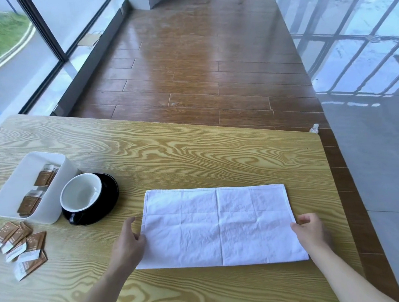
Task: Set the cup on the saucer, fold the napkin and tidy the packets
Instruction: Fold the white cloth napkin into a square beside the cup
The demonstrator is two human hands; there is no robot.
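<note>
While the cup (82, 195) is already seated on the saucer (109, 196), the napkin (219, 224) is laid lengthwise from 9 to 3 o'clock, its short ends pinched by the left hand (128, 243) and right hand (309, 231).

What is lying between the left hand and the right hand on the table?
In the head view, only the white napkin lies between the left hand and the right hand, each at one short end.
</note>
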